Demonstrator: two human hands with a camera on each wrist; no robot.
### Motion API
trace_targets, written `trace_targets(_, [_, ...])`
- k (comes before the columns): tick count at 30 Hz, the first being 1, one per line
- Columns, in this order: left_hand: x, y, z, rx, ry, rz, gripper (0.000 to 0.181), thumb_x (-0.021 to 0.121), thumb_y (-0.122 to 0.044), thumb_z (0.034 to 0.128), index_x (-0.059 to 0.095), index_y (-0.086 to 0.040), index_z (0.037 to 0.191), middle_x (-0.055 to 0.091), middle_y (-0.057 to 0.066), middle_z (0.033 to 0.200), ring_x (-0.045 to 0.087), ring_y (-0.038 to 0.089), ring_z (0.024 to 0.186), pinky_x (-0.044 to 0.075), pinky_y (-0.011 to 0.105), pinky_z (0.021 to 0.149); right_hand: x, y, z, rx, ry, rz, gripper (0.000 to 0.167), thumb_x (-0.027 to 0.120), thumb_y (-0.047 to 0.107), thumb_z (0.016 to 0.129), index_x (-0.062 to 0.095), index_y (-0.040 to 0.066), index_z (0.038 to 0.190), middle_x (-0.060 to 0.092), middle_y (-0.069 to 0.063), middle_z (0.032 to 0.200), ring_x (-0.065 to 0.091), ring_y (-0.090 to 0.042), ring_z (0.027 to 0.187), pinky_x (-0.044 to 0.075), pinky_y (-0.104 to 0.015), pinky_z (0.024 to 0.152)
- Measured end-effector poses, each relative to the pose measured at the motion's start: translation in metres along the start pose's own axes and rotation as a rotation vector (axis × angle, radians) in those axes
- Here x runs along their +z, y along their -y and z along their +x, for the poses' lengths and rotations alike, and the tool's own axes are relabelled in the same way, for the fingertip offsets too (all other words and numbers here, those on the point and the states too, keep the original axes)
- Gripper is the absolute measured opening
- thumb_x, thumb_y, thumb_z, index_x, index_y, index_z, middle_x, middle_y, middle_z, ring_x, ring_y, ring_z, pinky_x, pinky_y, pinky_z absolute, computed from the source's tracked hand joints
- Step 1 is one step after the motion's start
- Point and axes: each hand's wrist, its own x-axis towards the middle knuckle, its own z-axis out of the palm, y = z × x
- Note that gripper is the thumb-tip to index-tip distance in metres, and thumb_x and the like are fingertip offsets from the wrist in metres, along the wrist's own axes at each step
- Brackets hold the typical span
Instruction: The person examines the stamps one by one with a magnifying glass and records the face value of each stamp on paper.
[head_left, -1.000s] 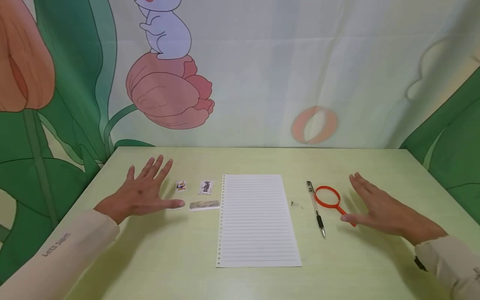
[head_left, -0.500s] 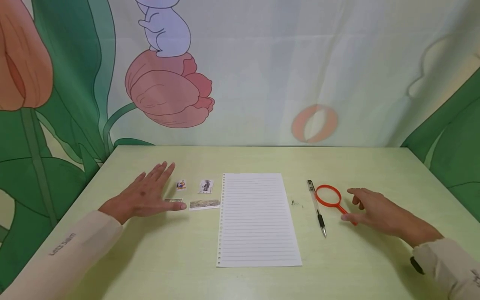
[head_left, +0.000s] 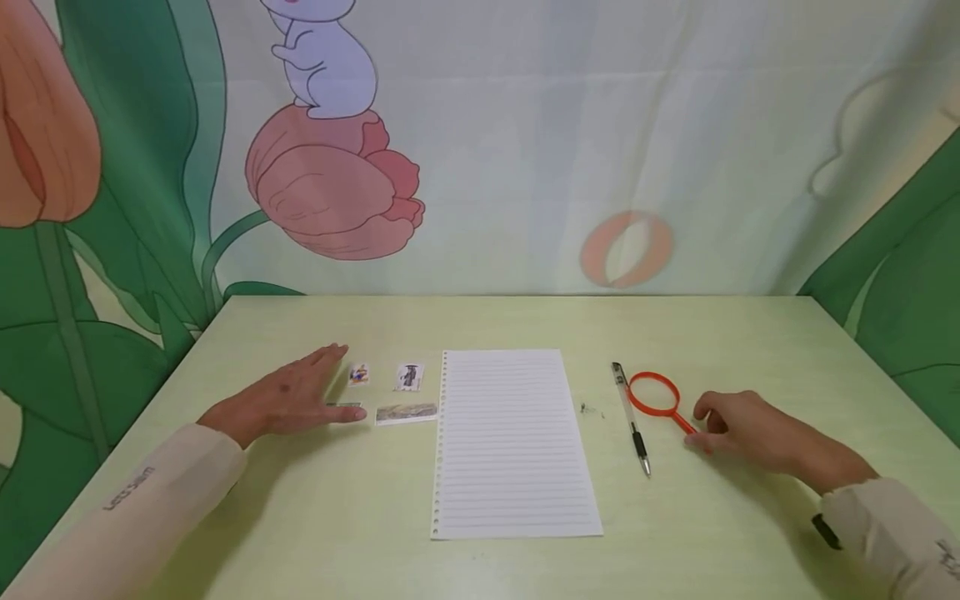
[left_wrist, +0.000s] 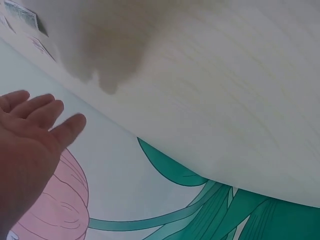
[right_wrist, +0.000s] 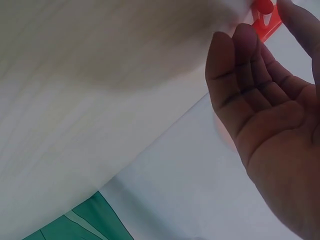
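My left hand [head_left: 288, 396] hovers palm down over the left side, its fingers extended and its thumb apart. Near it lie several stamps: a small colourful stamp [head_left: 359, 374], a dark-figured stamp [head_left: 409, 377] and a long landscape stamp [head_left: 406, 413]. Another stamp [head_left: 345, 405] is partly hidden by the thumb. My right hand [head_left: 757, 429] is at the handle of a red magnifying glass [head_left: 654, 393], fingers bent. In the right wrist view, the red handle [right_wrist: 263, 7] shows in the gap between thumb and fingers; whether they touch it I cannot tell.
A lined sheet of paper [head_left: 517, 442] lies mid-table, punched holes on its left. Right of it are tiny dark bits [head_left: 588, 408] and a clear pen [head_left: 631, 417] with a black grip, beside the lens. A printed curtain [head_left: 510, 167] hangs behind the table [head_left: 517, 321].
My right hand has lowered toward the magnifying glass's handle, and its fingers have bent. My left hand has sunk slightly, its fingers drawing closer together. The objects stay in place.
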Motion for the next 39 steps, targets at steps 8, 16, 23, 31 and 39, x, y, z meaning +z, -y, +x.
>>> trace_targets(8, [-0.003, 0.008, 0.010, -0.021, 0.055, -0.109, 0.093, 0.071, -0.053, 0.0882, 0.033, 0.003, 0.153, 0.032, 0.028, 0.155, 0.027, 0.047, 0.143, 0.024, 0.061, 0.115, 0.002, 0.002, 0.005, 0.018, 0.018, -0.005, 0.024, 0.080, 0.023, 0.086, 0.064, 0.005, 0.092, 0.062, 0.002, 0.080, 0.053, -0.016, 0.074, 0.049, -0.031, 0.067])
trace_targets(16, [0.001, 0.014, 0.018, -0.090, 0.045, -0.163, 0.084, 0.072, -0.051, 0.0881, 0.042, -0.002, 0.149, 0.035, 0.026, 0.154, 0.028, 0.047, 0.143, 0.026, 0.062, 0.113, 0.004, 0.004, 0.007, 0.024, 0.042, 0.039, 0.015, 0.077, 0.016, 0.088, 0.066, 0.007, 0.090, 0.058, 0.002, 0.075, 0.050, -0.015, 0.068, 0.045, -0.026, 0.058])
trace_targets(23, [0.001, 0.016, 0.024, -0.103, 0.038, -0.210, 0.080, 0.076, -0.047, 0.0870, 0.047, -0.003, 0.148, 0.037, 0.026, 0.154, 0.030, 0.046, 0.142, 0.026, 0.062, 0.113, 0.001, 0.000, 0.006, 0.022, 0.006, 0.105, 0.011, 0.075, 0.015, 0.089, 0.067, 0.007, 0.090, 0.057, 0.002, 0.074, 0.050, -0.015, 0.066, 0.043, -0.025, 0.056])
trace_targets(31, [0.003, 0.024, 0.030, -0.092, 0.046, -0.235, 0.067, 0.078, -0.037, 0.0876, 0.055, -0.006, 0.142, 0.039, 0.023, 0.154, 0.028, 0.046, 0.143, 0.025, 0.062, 0.113, -0.006, -0.008, 0.008, 0.123, -0.087, 0.265, 0.024, 0.068, 0.021, 0.096, 0.067, 0.000, 0.105, 0.061, -0.004, 0.085, 0.055, -0.019, 0.074, 0.050, -0.029, 0.062])
trace_targets(39, [0.001, 0.029, 0.036, -0.056, 0.044, -0.275, 0.057, 0.079, -0.032, 0.0867, 0.063, -0.008, 0.135, 0.040, 0.020, 0.154, 0.025, 0.045, 0.145, 0.024, 0.061, 0.114, -0.013, -0.015, 0.007, 0.223, -0.233, 0.461, 0.047, 0.065, 0.035, 0.099, 0.059, -0.005, 0.122, 0.067, -0.016, 0.104, 0.070, -0.023, 0.086, 0.058, -0.031, 0.077])
